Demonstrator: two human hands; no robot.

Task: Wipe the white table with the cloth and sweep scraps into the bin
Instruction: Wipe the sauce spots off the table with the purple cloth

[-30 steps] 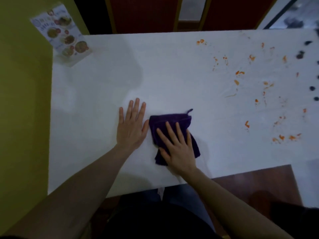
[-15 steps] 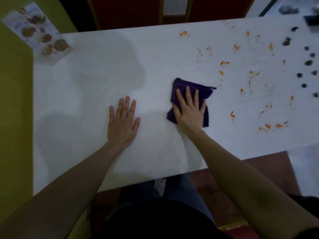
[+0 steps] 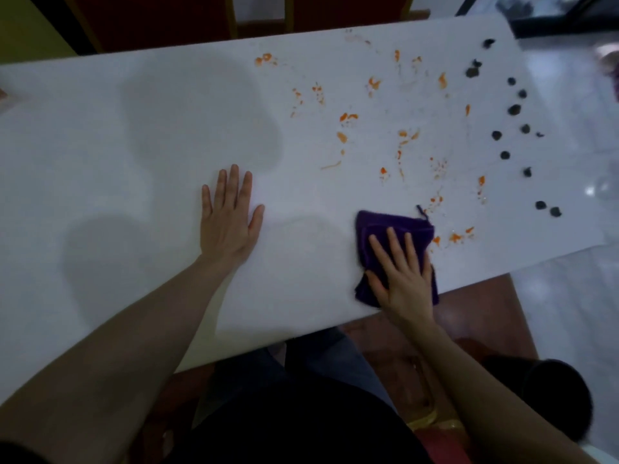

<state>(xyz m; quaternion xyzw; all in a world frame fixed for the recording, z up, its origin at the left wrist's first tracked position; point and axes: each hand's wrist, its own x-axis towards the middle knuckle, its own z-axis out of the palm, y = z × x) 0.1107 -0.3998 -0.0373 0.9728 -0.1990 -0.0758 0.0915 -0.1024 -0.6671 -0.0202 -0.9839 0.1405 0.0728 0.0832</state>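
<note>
A folded purple cloth [image 3: 392,229] lies on the white table [image 3: 134,145] close to its near edge. My right hand [image 3: 402,272] presses flat on the cloth, fingers spread and pointing away from me. My left hand [image 3: 229,214] rests palm-down on bare table to the left of the cloth, holding nothing. Orange smears and scraps [image 3: 348,117] are scattered over the table's right half, some just beyond the cloth. Several dark crumbs [image 3: 514,109] dot the far right end. A dark round bin [image 3: 552,393] shows at the lower right, below the table.
Red chair backs [image 3: 261,11] stand behind the table's far edge. A brown seat [image 3: 469,316] sits under the near edge by my right arm. Glossy white floor [image 3: 569,296] lies to the right. My dark clothing fills the bottom middle.
My right hand slid the cloth away from me toward the orange smears, then back to the near edge and further right. My left hand stayed flat on the table.
</note>
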